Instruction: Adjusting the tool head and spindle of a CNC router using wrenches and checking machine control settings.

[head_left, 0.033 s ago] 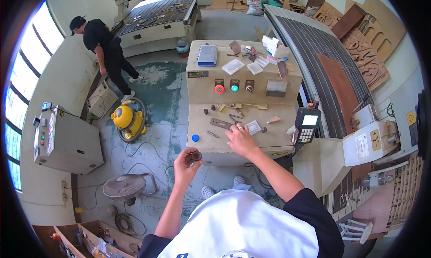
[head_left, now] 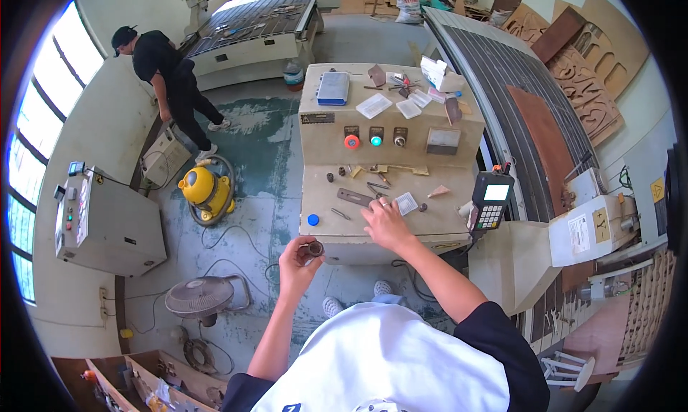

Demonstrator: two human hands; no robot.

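Observation:
My left hand (head_left: 295, 263) is closed round a dark, ring-shaped metal nut (head_left: 314, 248), held just off the near left edge of the machine's beige console (head_left: 322, 229). Its round opening faces up. My right hand (head_left: 387, 225) is low over the console with its fingers bent together at the right end of a flat dark metal wrench (head_left: 354, 197). Whatever sits under those fingertips is hidden. Left of it lie a thin metal bit (head_left: 340, 214) and a blue cap (head_left: 313, 220). Small dark collets (head_left: 330, 177) and brass-coloured pieces (head_left: 412, 169) lie farther back.
A handheld keypad controller (head_left: 492, 199) stands at the console's right edge. Red and green buttons (head_left: 376, 137) are on the raised panel, with boxes (head_left: 332, 88) above. A yellow vacuum cleaner (head_left: 204, 190), a fan (head_left: 201, 297) and cables are on the left floor. A person (head_left: 168, 75) stands far left.

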